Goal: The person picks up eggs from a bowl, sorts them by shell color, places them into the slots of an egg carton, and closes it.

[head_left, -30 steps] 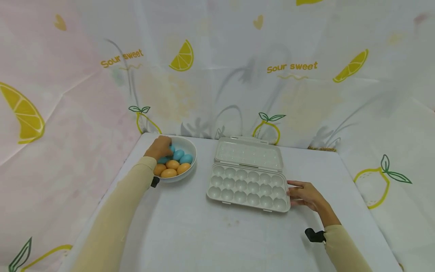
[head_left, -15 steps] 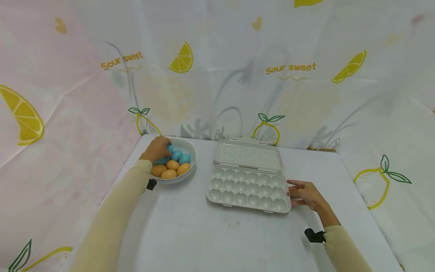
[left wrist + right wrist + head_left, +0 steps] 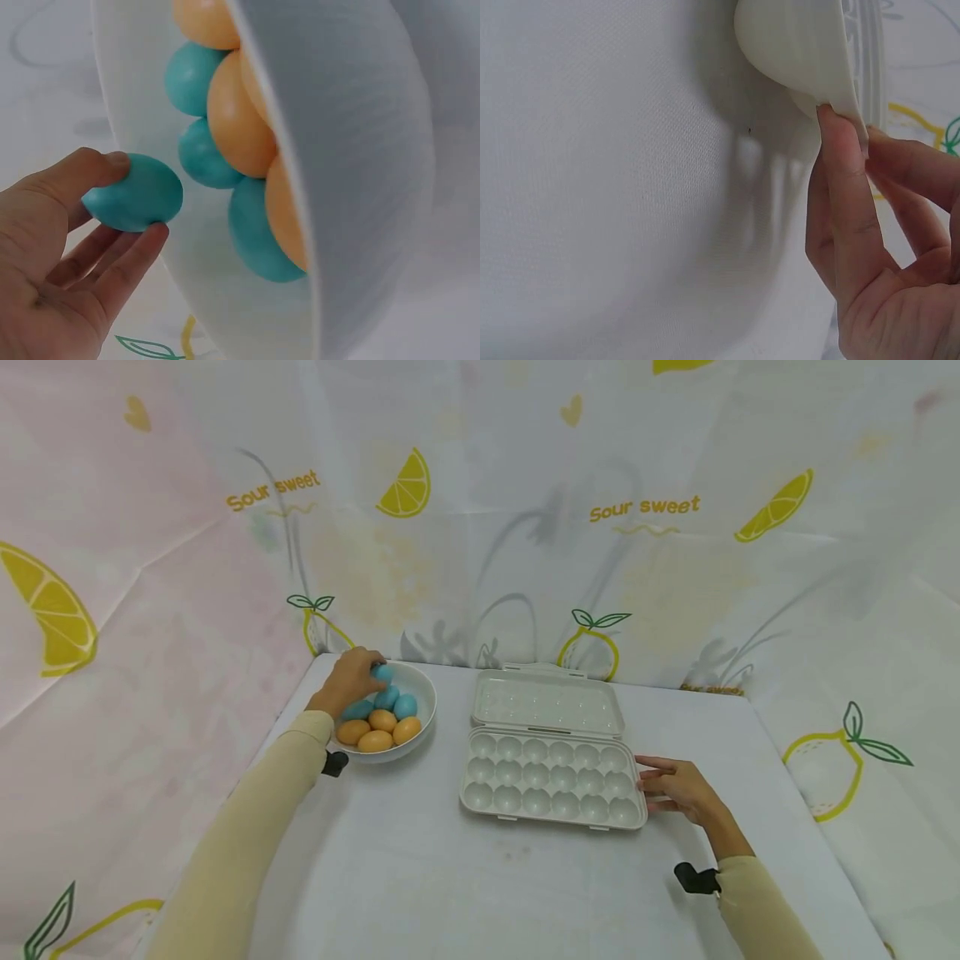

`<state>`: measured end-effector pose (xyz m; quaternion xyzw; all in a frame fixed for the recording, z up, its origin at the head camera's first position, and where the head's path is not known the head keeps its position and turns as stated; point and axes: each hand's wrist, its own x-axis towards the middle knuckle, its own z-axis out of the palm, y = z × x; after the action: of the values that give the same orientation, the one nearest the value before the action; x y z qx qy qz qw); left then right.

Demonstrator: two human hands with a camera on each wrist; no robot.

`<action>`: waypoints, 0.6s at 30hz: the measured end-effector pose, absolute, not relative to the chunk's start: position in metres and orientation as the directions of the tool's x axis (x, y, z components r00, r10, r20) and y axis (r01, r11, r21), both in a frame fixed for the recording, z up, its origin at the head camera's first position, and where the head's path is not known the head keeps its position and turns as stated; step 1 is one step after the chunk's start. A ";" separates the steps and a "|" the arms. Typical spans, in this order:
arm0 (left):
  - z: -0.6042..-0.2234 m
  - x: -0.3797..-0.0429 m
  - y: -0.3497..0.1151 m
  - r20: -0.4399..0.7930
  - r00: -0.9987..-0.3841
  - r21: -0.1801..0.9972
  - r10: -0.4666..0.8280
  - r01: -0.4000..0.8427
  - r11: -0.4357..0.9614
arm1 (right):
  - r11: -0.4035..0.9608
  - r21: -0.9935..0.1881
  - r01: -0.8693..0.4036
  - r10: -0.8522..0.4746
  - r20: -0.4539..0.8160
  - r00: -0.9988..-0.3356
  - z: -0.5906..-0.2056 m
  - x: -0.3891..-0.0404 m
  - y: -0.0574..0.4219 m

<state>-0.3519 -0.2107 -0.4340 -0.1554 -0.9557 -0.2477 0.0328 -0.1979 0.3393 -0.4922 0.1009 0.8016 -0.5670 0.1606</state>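
My left hand (image 3: 348,681) is at the back left of the bowl (image 3: 386,757) in the head view. In the left wrist view its thumb and fingers pinch a blue egg (image 3: 142,193), held apart from the other eggs. Inside the white bowl lie several blue eggs (image 3: 259,229) and several orange eggs (image 3: 236,116). My right hand (image 3: 682,789) is at the right end of a white egg box (image 3: 551,819). The right wrist view shows thumb and fingers pinching the box's rim (image 3: 847,82). The box lies open with its rounded hollows bare.
The egg box's raised lid (image 3: 547,703) leans back behind the tray. A white cloth covers the table (image 3: 480,893). Behind it hangs a lemon-printed sheet (image 3: 480,568), close to the table's back edge. The bowl stands left of the box with a gap between them.
My left hand has lifted a blue egg off the others in the bowl, moving slightly up and right. The right hand stays at the egg box's end.
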 end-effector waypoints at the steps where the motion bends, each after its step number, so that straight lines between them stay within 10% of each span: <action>1: -0.432 -0.352 -0.208 0.157 -0.945 0.465 0.288 0.328 0.822 | 0.332 -0.876 0.351 -0.010 -0.375 -0.927 -0.492 -0.198 0.339; 18: -0.412 -0.334 -0.155 0.248 -0.891 0.597 0.381 0.450 0.665 | 0.339 -0.874 0.348 -0.013 -0.374 -0.927 -0.493 -0.197 0.338</action>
<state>-0.3340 -0.1547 -0.4116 -0.2281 -0.9109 -0.3402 0.0509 -0.1972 0.3381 -0.4933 0.1045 0.8025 -0.5653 0.1596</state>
